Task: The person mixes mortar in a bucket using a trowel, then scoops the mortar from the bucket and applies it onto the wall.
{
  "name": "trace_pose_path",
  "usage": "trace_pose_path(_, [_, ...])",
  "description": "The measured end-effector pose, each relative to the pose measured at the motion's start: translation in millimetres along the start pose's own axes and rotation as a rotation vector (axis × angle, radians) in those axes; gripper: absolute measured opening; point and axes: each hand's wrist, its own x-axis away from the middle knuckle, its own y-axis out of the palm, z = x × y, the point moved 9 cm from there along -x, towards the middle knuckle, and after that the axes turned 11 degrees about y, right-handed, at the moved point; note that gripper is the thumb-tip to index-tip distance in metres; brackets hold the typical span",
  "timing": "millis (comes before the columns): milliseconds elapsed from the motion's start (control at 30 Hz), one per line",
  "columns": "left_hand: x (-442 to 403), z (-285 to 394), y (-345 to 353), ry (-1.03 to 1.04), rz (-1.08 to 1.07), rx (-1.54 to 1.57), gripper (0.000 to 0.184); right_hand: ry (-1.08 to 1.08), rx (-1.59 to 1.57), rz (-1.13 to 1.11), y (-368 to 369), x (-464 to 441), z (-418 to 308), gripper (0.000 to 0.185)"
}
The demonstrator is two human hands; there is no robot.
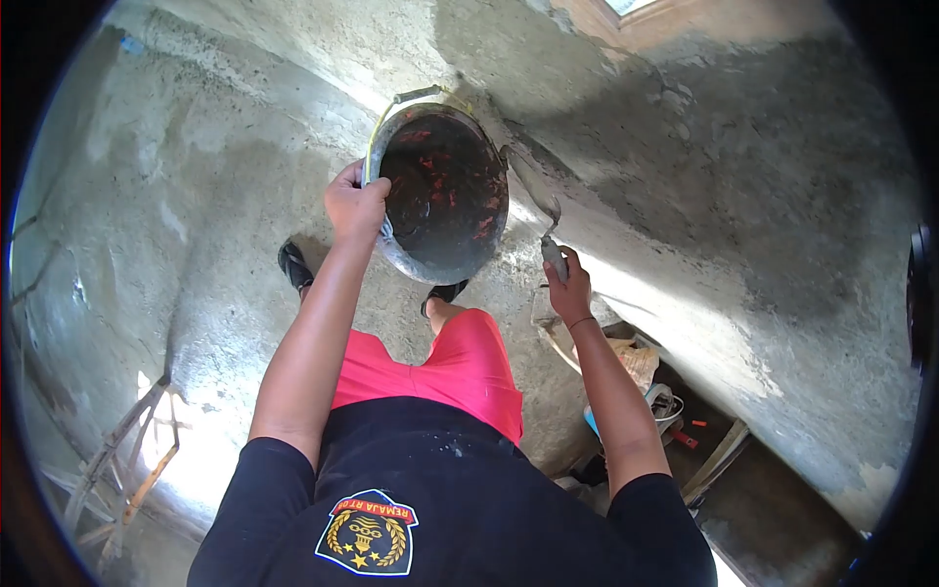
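My left hand (358, 203) grips the rim of a dark, mortar-stained bucket (435, 191), thumb over the edge. The bucket is tilted so its inside faces me, with reddish patches and grey residue on the walls. Its wire handle (418, 94) with a dark grip arches over the far side. My right hand (569, 286) is closed around the grey handle of a trowel (533, 186). The trowel blade, seen nearly edge-on, lies close to the bucket's right side; whether they touch I cannot tell.
A rough plastered wall (724, 196) with darker damp-looking patches rises on the right. Below it lie a crumpled sack (634, 362), a small white pail (667, 407) and wooden pieces (716, 460). A wooden frame (132, 455) stands at lower left on the concrete floor (225, 235).
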Motion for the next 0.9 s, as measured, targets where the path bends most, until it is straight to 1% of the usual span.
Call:
trace_pose_path(100, [-1.6,-5.6,2.2,-0.015,-0.021,0.012,0.034,-0.047,-0.004,0.001,0.2,-14.5,-3.0,0.041])
trace_pose_path(200, [-2.4,-7.5,1.4,-0.014,-0.003,-0.022,0.035,-0.039,-0.005,-0.005,-2.9,-25.1,-2.1,0.040])
trace_pose_path(333, [-5.8,-12.0,1.2,-0.025,0.003,-0.001,0.035,-0.065,0.024,0.054,-10.9,-33.0,-1.0,0.039])
trace_pose_path(500, [-7.9,-11.0,4.8,-0.035,-0.002,-0.008,0.035,-0.028,-0.010,0.025,-12.8,-39.6,2.4,0.039])
trace_pose_path(667, [-10.3,-10.5,4.8,-0.047,-0.002,-0.028,0.035,0.012,0.047,0.056,-15.2,-46.1,2.1,0.037])
trace_pose_path(900, [-11.5,-18.2,6.3,-0.043,-0.002,-0.004,0.035,0.004,0.046,0.063,-15.5,-47.2,8.4,0.037])
